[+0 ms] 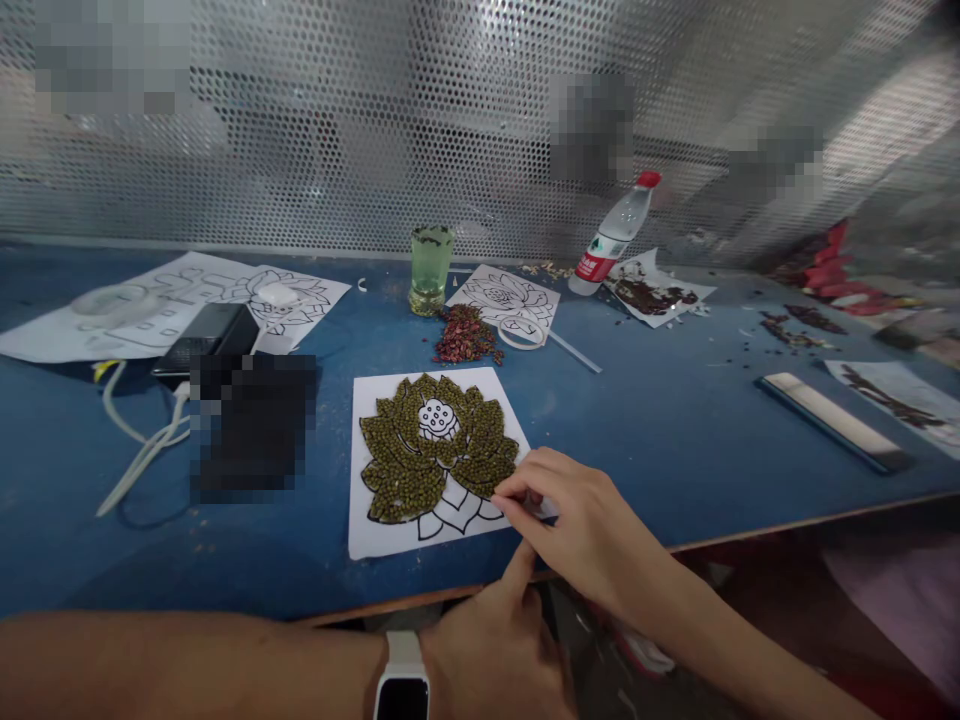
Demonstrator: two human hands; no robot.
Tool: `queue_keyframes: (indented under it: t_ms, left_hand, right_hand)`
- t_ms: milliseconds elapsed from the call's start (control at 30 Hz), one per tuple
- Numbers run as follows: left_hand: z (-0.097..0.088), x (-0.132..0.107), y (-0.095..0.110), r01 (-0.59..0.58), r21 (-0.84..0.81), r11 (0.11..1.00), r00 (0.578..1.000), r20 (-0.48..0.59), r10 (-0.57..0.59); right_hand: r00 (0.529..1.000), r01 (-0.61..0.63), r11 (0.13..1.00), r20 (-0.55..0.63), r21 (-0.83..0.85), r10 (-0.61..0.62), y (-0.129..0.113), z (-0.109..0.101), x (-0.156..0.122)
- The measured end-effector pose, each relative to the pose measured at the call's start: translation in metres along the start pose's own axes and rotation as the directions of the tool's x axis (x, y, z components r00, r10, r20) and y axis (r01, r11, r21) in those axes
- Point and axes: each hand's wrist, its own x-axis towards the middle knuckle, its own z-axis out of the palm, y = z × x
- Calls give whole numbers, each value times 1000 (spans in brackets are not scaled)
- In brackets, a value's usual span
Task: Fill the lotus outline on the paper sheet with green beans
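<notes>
A white sheet with a lotus drawing (390,540) lies near the table's front edge. Green mung beans (409,480) cover most of its petals, while the seed pod in the middle and the lowest petals show bare paper. At the right edge of the beans, my right hand (566,505) pinches thumb and forefinger together, and anything between them is too small to make out. Below it, past the table edge, is my left hand (491,635), wearing a white watch (405,680). One digit reaches up towards my right hand; the others are curled and partly hidden.
Behind the sheet lie a reddish bean pile (466,335), a tape roll (523,333), a green cup (431,265) and a tilted water bottle (611,240). A black box with cables (210,335) is left, a phone (829,420) right. A perforated metal screen (465,130) borders the back.
</notes>
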Motion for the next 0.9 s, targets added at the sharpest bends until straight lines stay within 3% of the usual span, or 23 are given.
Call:
queue_keyframes:
  t_ms: [67,100,133,167,233,267,333,500,700,900]
  left_hand:
    - [-2,-1,-1,-188,374,908,963,253,96]
    - [-3,-2,-2,-269,480,835,935,338,107]
    - [-4,-3,-2,-285,509,812,932,345,111]
    - [-5,-4,-3,-227,469,853,957,270,106]
    - [-5,-8,-5,-18,202,979,1000,-16,22]
    - [-5,-10,-6,57,48,997,988,-143,-50]
    - [-4,-14,-10,117,-141,983,951,-268,-151]
    - [-10,-18,-18,145,-258,955,912,-340,-230]
    - [-21,-15,-26,212,-207,955,909,-317,-271]
    - [-18,-13,-26,135,-219,966,960,-214,-182]
  right_hand:
    - [1000,-14,1000,-12,14,14,0,2,1]
    - [1000,-16,1000,-14,15,17,0,2,1]
    - [1000,-17,1000,-15,16,17,1,2,1]
    - [1000,-17,1000,-14,22,18,2,2,2]
    - [1000,-23,998,-16,53,24,5,0,2]
    - [999,-28,997,-23,70,30,7,-2,2]
    - [998,-40,995,-39,94,44,12,-6,2]
    - [999,-35,987,2,159,35,19,-12,-2]
    - [996,85,986,13,142,-88,23,-2,-3]
    - [992,124,986,-32,110,-121,28,6,-3]
